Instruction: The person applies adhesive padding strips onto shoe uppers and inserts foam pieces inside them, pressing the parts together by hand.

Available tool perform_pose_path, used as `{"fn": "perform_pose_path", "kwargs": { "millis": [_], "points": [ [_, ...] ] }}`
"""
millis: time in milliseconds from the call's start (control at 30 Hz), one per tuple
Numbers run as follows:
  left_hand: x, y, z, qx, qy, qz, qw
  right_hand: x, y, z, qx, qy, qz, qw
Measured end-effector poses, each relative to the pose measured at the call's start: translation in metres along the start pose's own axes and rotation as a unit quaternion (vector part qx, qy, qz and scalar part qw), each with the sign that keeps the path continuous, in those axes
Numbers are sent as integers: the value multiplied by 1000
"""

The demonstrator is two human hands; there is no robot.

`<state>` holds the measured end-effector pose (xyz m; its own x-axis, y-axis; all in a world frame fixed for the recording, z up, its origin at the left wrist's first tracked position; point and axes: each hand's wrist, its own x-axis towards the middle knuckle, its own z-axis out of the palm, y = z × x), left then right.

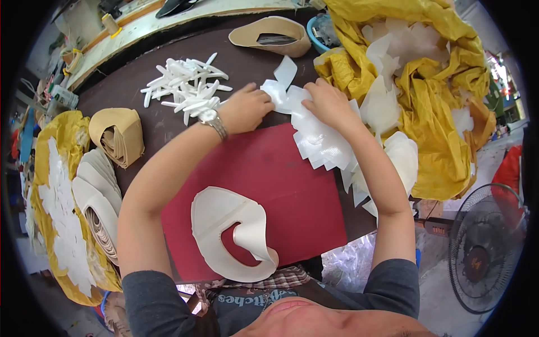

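Observation:
Translucent white sheets [323, 137] with jagged edges lie overlapping at the right of the dark table. My left hand [247, 108], with a watch on the wrist, touches their left end; its fingers are bent together, and what they hold is too small to tell. On the upper part of the same sheets rests my right hand [328, 102], fingers curled at the edge. A loose translucent piece [286, 72] sticks up between the hands. Nearer my body, a cream curved shoe-shaped piece [216, 224] with an opening lies on the red mat [303, 208].
White plastic strips [188, 84] are piled at the back left. Tan stacked pieces [116, 135] and pale stacked pieces [96, 191] stand left. A beige piece [269, 35] lies at the back. Yellow sacks [432, 140] crowd the right, with a fan [485, 250] below.

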<state>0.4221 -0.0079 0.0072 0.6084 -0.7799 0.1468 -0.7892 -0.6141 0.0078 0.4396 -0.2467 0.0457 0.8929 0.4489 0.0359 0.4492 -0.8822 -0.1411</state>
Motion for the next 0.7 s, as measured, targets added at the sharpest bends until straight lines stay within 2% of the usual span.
{"fn": "perform_pose_path", "kwargs": {
  "millis": [100, 200, 233, 267, 300, 333, 367, 433, 467, 500, 600, 667, 700],
  "points": [
    [-6, 7, -7, 78, -61, -47, 994, 1, -1, 2, -13, 9, 4, 1000],
    [-33, 7, -15, 77, 108, -73, 988, 0, -5, 1, -7, 8, 21, 1000],
    [-42, 8, -21, 57, 132, -79, 986, 0, -7, 3, -18, 5, 24, 1000],
    [-49, 15, -26, -85, 159, -152, 972, 0, -8, 6, -29, 2, 26, 999],
    [-55, 22, -30, -224, 184, -222, 931, 1, -10, 9, -41, 0, 28, 999],
    [-61, 25, -34, -356, 206, -285, 866, 1, -8, 13, -46, 57, -12, 997],
    [-67, 21, -29, -490, 256, -298, 778, -1, -4, 19, -52, 112, -52, 991],
    [-76, 31, -50, -610, 305, -347, 644, -7, -10, 12, -48, 238, -134, 961],
    [-80, 38, -58, -663, 326, -367, 565, -14, -20, 0, 9, 230, -146, 962],
    [-83, 43, -60, -672, 339, -370, 545, -21, -33, -14, 66, 220, -156, 961],
    [-92, 56, -59, -672, 344, -379, 535, -48, -76, -31, 294, 120, -137, 938],
    [-97, 59, -52, -638, 337, -397, 568, -62, -98, -31, 343, 71, -151, 924],
    [-100, 50, -41, -514, 306, -424, 680, -69, -105, -25, 340, 102, -162, 921]
  ]
}}
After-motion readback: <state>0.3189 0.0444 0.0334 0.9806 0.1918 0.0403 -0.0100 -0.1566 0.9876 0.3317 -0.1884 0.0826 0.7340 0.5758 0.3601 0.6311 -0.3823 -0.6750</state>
